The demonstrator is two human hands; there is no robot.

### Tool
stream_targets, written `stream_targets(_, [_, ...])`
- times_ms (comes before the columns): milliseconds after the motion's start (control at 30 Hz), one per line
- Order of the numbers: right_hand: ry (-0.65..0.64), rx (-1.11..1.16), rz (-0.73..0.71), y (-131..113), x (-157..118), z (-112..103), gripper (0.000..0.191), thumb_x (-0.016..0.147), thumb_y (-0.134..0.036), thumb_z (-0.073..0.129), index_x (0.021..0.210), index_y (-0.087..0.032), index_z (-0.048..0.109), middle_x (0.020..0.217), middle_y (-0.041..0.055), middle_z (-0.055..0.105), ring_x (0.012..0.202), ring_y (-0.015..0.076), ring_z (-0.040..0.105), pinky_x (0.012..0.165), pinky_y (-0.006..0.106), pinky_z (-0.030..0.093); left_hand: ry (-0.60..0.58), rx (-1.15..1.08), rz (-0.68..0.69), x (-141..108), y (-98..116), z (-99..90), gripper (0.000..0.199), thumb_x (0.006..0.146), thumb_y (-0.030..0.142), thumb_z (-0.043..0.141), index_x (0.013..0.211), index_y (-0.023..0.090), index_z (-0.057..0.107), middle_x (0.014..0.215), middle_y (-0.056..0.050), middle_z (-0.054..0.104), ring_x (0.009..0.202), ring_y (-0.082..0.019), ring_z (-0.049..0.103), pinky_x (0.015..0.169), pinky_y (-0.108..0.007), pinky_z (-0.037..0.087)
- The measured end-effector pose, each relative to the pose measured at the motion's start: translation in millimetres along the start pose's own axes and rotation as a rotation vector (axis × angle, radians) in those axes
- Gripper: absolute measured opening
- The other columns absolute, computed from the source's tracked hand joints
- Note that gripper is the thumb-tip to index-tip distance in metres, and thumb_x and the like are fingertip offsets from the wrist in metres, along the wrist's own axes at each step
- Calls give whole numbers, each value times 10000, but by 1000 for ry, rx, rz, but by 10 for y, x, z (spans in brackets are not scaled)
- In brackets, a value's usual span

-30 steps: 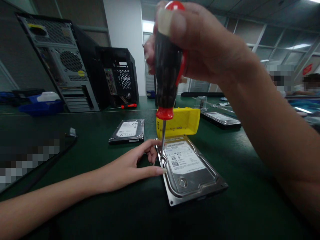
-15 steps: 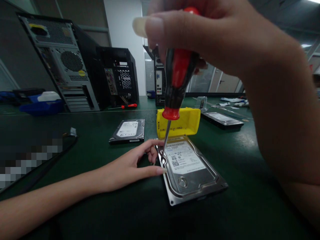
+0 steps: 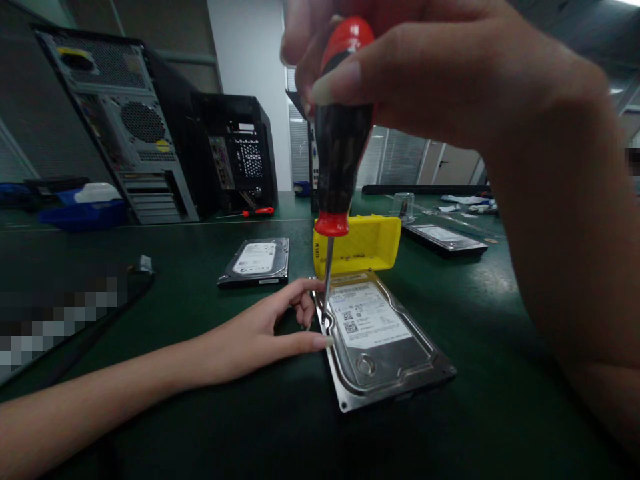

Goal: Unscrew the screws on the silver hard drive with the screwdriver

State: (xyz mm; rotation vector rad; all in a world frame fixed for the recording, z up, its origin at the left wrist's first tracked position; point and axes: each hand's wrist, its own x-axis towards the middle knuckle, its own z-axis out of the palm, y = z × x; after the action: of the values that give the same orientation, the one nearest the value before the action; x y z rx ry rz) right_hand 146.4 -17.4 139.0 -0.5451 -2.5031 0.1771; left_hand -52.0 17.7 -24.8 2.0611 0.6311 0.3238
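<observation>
A silver hard drive (image 3: 373, 327) with a white label lies flat on the green table in front of me. Thumb and index finger of my left hand (image 3: 280, 330) press on its left edge, steadying it, with the other fingers curled beside it. My right hand (image 3: 400, 73) is closed around the red and black handle of a screwdriver (image 3: 343, 147). The screwdriver stands nearly upright, its shaft down to the drive's left edge between my left thumb and index finger. Its tip appears to touch a screw there. Behind the drive is a yellow bin (image 3: 373, 243).
Another hard drive (image 3: 257, 260) lies at left, a third (image 3: 445, 239) at right. Computer towers (image 3: 145, 127) stand at the back left. A red screwdriver (image 3: 259, 212) and a blue tray (image 3: 83, 215) lie before them. A black cable (image 3: 110, 313) runs at left.
My right hand has turned and shifted its fingers on the screwdriver handle, and the handle has swung left, more upright. My left hand and the hard drive have stayed in place.
</observation>
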Motion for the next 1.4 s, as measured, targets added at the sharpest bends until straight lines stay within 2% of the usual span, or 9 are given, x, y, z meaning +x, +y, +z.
stream_targets(100, [-25, 67, -10, 19, -3, -1, 428, 801, -97, 379, 1203, 45, 343, 1038, 0, 416, 910, 22, 517, 793, 167, 481, 3, 7, 5, -12, -15, -1, 548, 848, 405, 621, 1309, 248, 369, 912, 31, 435, 1004, -208, 482, 936, -370, 368])
stream_targets(267, [-114, 106, -6, 6, -11, -4, 316, 769, -53, 332, 1066, 45, 381, 943, -3, 459, 894, 26, 525, 808, 178, 474, 0, 21, 15, -12, -13, -2, 537, 853, 428, 614, 1302, 260, 371, 906, 35, 433, 979, -202, 490, 924, -364, 372])
stream_targets(467, [36, -37, -119, 107, 44, 76, 368, 800, -206, 544, 1043, 55, 455, 892, -14, 491, 794, -10, 519, 733, 115, 461, -1, 16, 2, -2, -10, -1, 550, 852, 423, 620, 1311, 263, 363, 913, 33, 436, 1016, -211, 480, 935, -370, 374])
stream_targets(567, [54, -12, -94, 142, 65, 125, 366, 792, -140, 540, 1072, 72, 439, 915, -5, 482, 804, -21, 489, 754, 108, 467, 2, 16, 10, -12, -17, -3, 555, 851, 434, 624, 1316, 278, 364, 909, 35, 439, 1017, -212, 481, 931, -373, 378])
stream_targets(700, [-8, 157, -114, 170, 75, 147, 306, 802, -49, 456, 1080, 46, 373, 943, 6, 434, 824, 11, 485, 822, 201, 506, -2, 21, 9, -15, -25, -10, 552, 855, 446, 620, 1320, 293, 365, 908, 38, 437, 981, -200, 488, 908, -365, 390])
stream_targets(833, [-3, 245, -112, 190, 94, 177, 264, 789, -24, 404, 1045, 13, 349, 866, -20, 437, 759, -1, 477, 710, 137, 486, -10, 22, 5, -11, -26, -16, 546, 854, 458, 620, 1313, 300, 369, 916, 40, 438, 985, -198, 491, 905, -361, 395])
stream_targets(967, [119, 124, -81, 198, 120, 243, 290, 793, -179, 497, 1005, -1, 412, 832, -63, 430, 708, -44, 460, 664, 65, 452, -1, 35, -22, -17, -16, -11, 561, 853, 456, 619, 1322, 293, 358, 942, 32, 452, 1048, -217, 475, 939, -374, 377])
stream_targets(1133, [249, 108, -23, 211, 138, 284, 459, 695, -189, 585, 1084, 1, 434, 986, -77, 475, 877, -54, 483, 836, 22, 422, -8, 33, -23, -24, 1, -6, 567, 855, 440, 616, 1328, 271, 352, 992, 13, 463, 1105, -235, 439, 937, -371, 377])
stream_targets(1400, [155, 195, -33, 260, 133, 269, 390, 742, -116, 488, 1110, -51, 377, 1083, -49, 425, 982, -1, 468, 885, 90, 464, -6, 31, 0, 2, -27, -26, 551, 856, 452, 617, 1325, 310, 363, 935, 37, 446, 1013, -202, 488, 940, -374, 380])
